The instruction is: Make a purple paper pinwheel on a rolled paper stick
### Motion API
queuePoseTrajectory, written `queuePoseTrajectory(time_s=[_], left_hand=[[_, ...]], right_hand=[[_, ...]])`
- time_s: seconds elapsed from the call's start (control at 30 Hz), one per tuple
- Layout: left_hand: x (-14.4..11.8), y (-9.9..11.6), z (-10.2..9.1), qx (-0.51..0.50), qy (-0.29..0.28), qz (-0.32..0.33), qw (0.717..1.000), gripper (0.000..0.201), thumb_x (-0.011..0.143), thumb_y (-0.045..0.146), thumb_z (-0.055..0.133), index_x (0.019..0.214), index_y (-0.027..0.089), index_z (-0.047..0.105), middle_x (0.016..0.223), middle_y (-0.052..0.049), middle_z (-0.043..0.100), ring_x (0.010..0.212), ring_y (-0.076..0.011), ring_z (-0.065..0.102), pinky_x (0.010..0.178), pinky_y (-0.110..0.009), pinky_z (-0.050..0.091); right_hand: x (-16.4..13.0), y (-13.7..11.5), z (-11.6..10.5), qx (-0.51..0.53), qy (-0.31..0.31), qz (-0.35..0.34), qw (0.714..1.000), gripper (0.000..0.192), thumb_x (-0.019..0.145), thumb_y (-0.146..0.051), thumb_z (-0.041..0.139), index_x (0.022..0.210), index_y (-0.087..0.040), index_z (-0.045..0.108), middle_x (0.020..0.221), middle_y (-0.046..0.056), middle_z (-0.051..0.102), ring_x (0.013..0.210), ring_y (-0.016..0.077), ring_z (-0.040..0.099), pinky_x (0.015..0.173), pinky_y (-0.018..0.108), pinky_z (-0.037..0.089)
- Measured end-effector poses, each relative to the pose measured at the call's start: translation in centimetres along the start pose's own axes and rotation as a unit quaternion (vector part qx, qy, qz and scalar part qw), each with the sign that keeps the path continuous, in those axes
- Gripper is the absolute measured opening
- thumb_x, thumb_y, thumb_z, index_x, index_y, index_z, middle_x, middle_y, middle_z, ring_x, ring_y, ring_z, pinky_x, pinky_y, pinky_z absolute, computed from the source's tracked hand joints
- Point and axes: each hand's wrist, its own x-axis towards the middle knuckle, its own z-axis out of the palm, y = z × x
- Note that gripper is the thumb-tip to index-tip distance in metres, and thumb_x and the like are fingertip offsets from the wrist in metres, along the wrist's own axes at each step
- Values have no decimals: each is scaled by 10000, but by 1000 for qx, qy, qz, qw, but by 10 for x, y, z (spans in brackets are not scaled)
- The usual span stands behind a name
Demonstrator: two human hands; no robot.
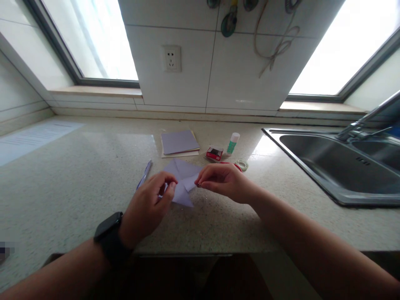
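Note:
A light purple paper, cut and folded like a pinwheel (186,170), lies on the counter under and between my two hands. My left hand (153,204), with a black watch (108,227) at its wrist, is over the paper's left side. Its thumb and index finger are closed together, and whatever may be between them is hidden. At the paper's right edge, my right hand (223,180) pinches something tiny and dark at its fingertips, too small to name. Red-handled scissors (238,167) show partly behind the right hand.
Behind the paper lie a stack of coloured sheets (179,142), a small red and black box (214,153), a glue stick (233,143) and a tape roll (242,165). A pen (145,173) rests left. A steel sink (312,166) is at right, a printed sheet (34,139) far left.

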Motion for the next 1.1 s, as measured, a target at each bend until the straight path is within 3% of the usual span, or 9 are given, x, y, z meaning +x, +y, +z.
queuePoseTrajectory(time_s=[0.13,0.27,0.33,0.4,0.53,0.63,0.77,0.97,1.1], left_hand=[[-3,-1,-4,-91,19,-23,995,277,1007,322,423,872,203,634,721,2,589,667,-162,555,604,-300,421],[-11,9,-2,-232,-141,-34,962,481,1024,454,388,738,197,678,614,-3,564,584,-141,524,546,-267,394],[-14,15,4,-329,-263,-88,902,557,1010,571,383,806,192,736,624,-25,614,559,-136,532,511,-245,387],[-14,21,10,-442,-320,-183,818,645,957,710,371,932,191,753,721,-56,681,531,-137,554,434,-220,369],[-10,29,11,-598,-322,-316,662,822,883,834,345,1149,148,712,1043,-159,732,747,-218,701,537,-284,550],[-7,34,6,-653,-291,-363,598,877,851,864,363,1173,116,689,1177,-215,710,878,-263,732,698,-354,598],[-6,35,7,-672,-200,-393,595,806,823,829,480,1143,120,691,1164,-208,725,871,-296,758,758,-379,596],[-7,36,14,-656,-90,-357,659,383,929,374,616,1245,162,653,1228,-155,734,959,-268,755,869,-384,599],[-5,32,17,-642,-20,-348,683,362,883,208,648,1241,152,650,1205,-132,745,977,-231,741,906,-352,598]], right_hand=[[1,-1,-9,27,52,5,998,141,833,-314,805,873,-190,752,895,42,745,850,140,702,795,289,571],[1,-1,-17,67,116,5,991,151,821,-329,820,873,-198,765,884,32,759,830,127,709,784,267,576],[0,0,-19,97,144,1,985,158,813,-333,829,869,-200,765,884,29,763,849,130,720,813,272,581],[0,0,-20,121,163,3,979,170,801,-336,840,865,-199,762,871,25,763,846,132,727,816,272,586],[-1,-4,-17,166,161,0,973,176,792,-327,849,859,-196,751,872,19,752,853,140,741,842,294,599],[-2,-10,-14,187,136,-17,973,134,814,-288,834,855,-191,752,886,22,739,876,143,736,863,309,605],[-4,-14,-12,188,74,-45,978,76,839,-238,809,859,-184,759,901,32,742,871,145,732,836,308,615],[-7,-14,-13,187,26,-45,981,39,859,-201,785,877,-183,756,935,35,743,889,156,743,829,313,620],[-6,-14,-10,194,24,-46,980,35,865,-186,778,896,-189,763,965,37,738,923,151,740,871,322,623]])
